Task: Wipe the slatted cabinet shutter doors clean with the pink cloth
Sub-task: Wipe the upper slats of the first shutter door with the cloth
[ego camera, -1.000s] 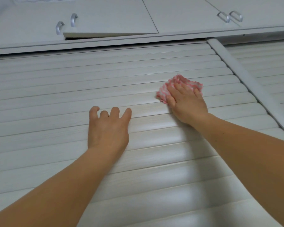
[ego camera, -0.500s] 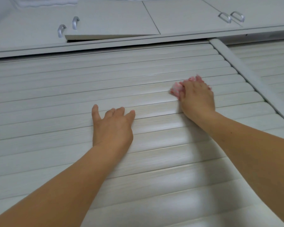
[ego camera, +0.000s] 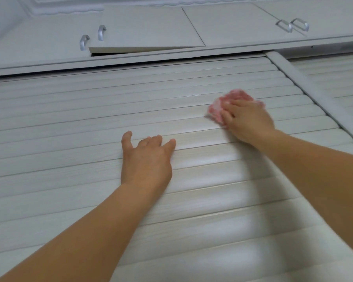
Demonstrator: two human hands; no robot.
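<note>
Left hand point(ego camera: 146, 159) flat against the shutter point(ego camera: 69, 127), fingers straight and slightly spread, thumb out to the side, grip apart and holding nothing. Fingertips resting along the edge of one slat, palm pressed to the slat below. Right hand point(ego camera: 249, 121) higher and further right, laid over the cloth point(ego camera: 218, 107), pressing it against the slats; fingers mostly straight on top of the fabric, blurred, so cannot tell whether any curl round it. Pink cloth bunched, showing past the fingers on the upper and left sides, touching the shutter in its upper right part, near the post point(ego camera: 306, 88) but apart from it. Post slanting down to the right, dividing this shutter from a second shutter point(ego camera: 338, 82) beyond it. Both forearms bare, reaching up from the lower edge, well apart from each other. Pale wood-grain slats running across, with soft bright patches of reflected light on the lower ones. Above the shutter, a row of flat cabinet doors: one door point(ego camera: 143, 31) hanging slightly ajar at its lower edge, with a dark gap beneath it. Two metal handles point(ego camera: 93, 36) to its left, two more handles point(ego camera: 292, 25) at upper right.
</note>
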